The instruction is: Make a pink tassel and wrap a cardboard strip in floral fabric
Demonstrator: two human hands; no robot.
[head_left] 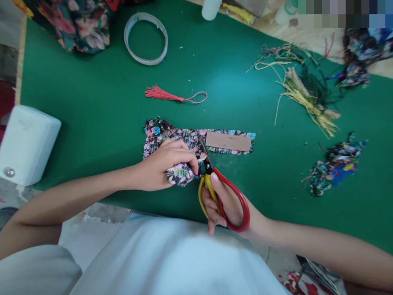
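Note:
Dark floral fabric lies on the green table, with a flat beige strip on its right part. My left hand is closed on the fabric, and a folded piece of it bulges out below the fingers. In my right hand are scissors with one red and one yellow handle. Their dark blades point up and left over the fabric, close beside my left fingertips. How far the blades are apart is hard to tell.
Above the fabric lies a red tassel, and beyond it a tape roll. Yellow and green threads and fabric scraps are at the right. A white device sits at the left edge.

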